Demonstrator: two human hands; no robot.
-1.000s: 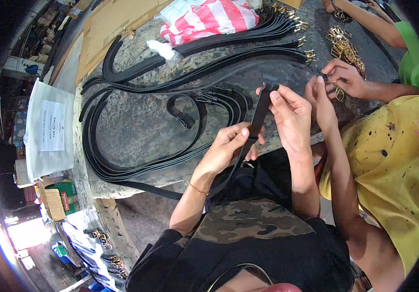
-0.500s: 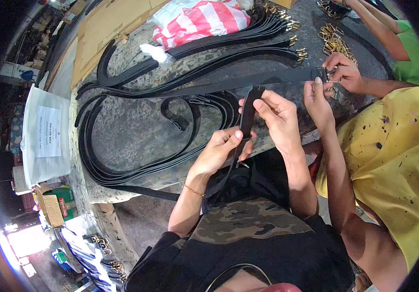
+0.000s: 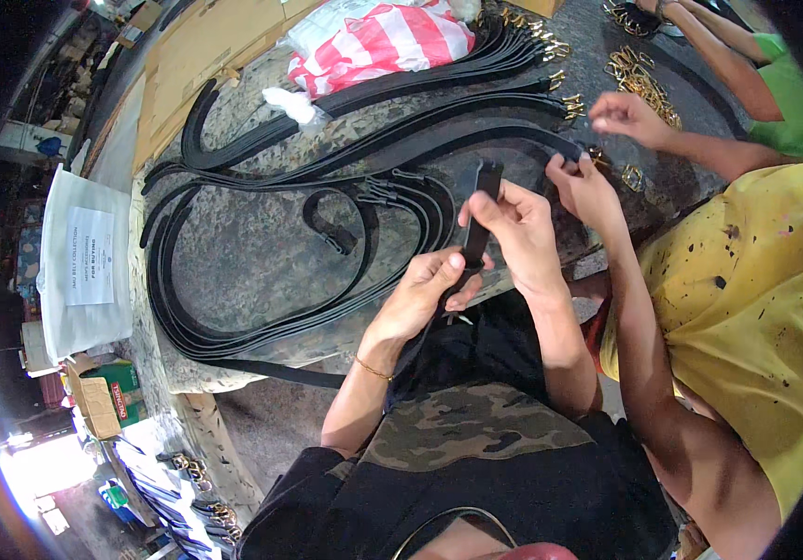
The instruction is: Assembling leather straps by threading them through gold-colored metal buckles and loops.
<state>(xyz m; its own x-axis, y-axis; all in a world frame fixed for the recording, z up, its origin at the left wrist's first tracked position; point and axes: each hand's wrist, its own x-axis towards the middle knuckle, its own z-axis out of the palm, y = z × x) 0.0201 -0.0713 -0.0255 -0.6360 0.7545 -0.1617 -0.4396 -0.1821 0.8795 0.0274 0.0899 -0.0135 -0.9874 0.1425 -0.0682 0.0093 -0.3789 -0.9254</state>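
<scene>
In front of my body I hold a black belt (image 3: 476,219) with its end pointing up. My left hand (image 3: 423,291) is closed round its lower part. Higher up, my right hand (image 3: 518,235) pinches the belt between thumb and fingers. The belt's long tail passes behind my left wrist to the table edge on the left. Just beyond my hands lie several looped black belts (image 3: 261,338), some with dark buckles. A small pointed thing (image 3: 458,318) shows beneath my left hand; its kind is unclear.
At right, a person in yellow (image 3: 719,299) handles another belt (image 3: 504,138). Behind lie bundled belts with gold-coloured hooks (image 3: 571,105), a pile of gold-coloured clips (image 3: 640,79) and a red-striped bag (image 3: 383,47). A white sack (image 3: 89,322) stands left. A green sleeve (image 3: 775,121) shows far right.
My right hand has shifted slightly down and left along the belt. The neighbour's far hand has let go of the other belt, which now bows, while their near hand has moved left.
</scene>
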